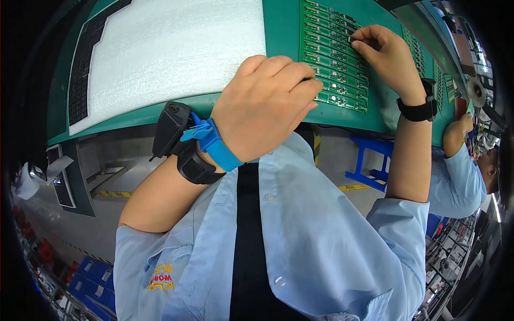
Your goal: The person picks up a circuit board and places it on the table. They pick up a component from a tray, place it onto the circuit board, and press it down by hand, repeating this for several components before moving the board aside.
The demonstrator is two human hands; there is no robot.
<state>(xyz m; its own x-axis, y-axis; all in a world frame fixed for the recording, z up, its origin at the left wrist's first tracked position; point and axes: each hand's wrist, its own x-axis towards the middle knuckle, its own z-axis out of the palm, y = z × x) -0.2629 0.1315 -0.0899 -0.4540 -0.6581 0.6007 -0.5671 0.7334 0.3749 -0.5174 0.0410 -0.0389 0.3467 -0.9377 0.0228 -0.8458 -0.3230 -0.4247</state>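
Observation:
A green panel of circuit boards [334, 67], joined side by side in long strips with small parts on them, lies on the green table mat. Over its right part, my right hand [383, 53] pinches a small dark electronic component [350, 39] between thumb and forefinger, close to the boards. My left hand [265, 101] is closed with its back up, between the panel and a white foam sheet [176, 53]. Its curled fingertips reach the panel's left edge; a dark speck shows between them, but what they hold is hidden. A blue wrist strap [224, 154] circles my left wrist.
Rows of small black parts [80, 80] line the foam's left edge. More circuit board panels [413, 48] lie farther right. A blue stool [369, 160] stands below the table. At the right, a co-worker's arm [455, 136] rests near the table edge.

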